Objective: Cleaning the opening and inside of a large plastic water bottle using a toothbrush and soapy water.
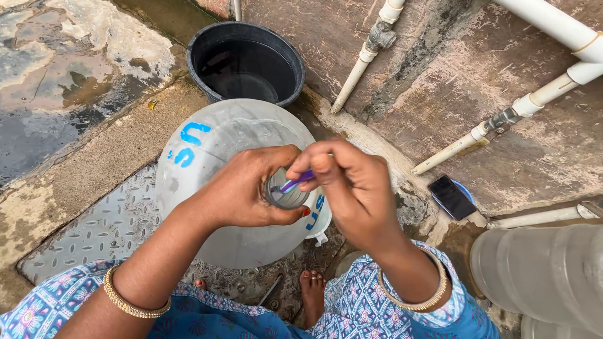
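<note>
A large translucent water jug [213, 150] with blue painted marks stands upright on the ground below me. My left hand [245, 188] is wrapped around its narrow neck [284, 193]. My right hand [352, 185] pinches a thin purple stick-like tool [296, 182], whose tip reaches into the jug's mouth. Gold bangles sit on both wrists.
A black bucket [246, 63] holding some water stands behind the jug. White pipes [468, 141] with valves run along the stained wall. A dark phone [451, 196] lies on a ledge to the right. Another translucent jug [543, 273] lies at the lower right. My bare foot [312, 295] is below.
</note>
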